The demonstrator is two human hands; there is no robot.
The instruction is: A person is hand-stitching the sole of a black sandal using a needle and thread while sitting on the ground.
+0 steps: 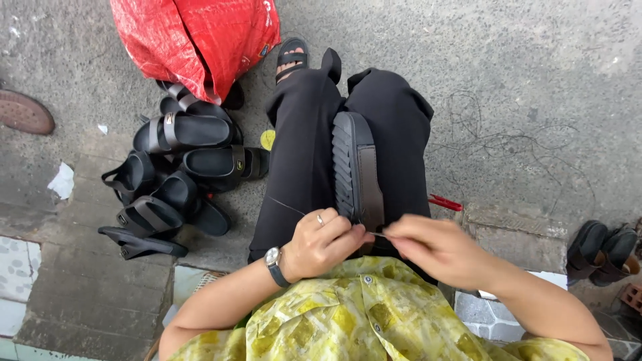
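Black sandal [358,170] lies sole-side up between my knees, wedged on my lap. My left hand [321,242] is closed against its near edge, pinning it, with thread [284,205] running off to the left. My right hand [435,249] pinches the needle [378,234] (barely a glint between my fingertips). I'd say keep the sandal clamped firm and pull straight, so the stitch seats tight without tearing the edge.

Even, soft daylight; faint shadows; sharp centre, slight edge distortion.
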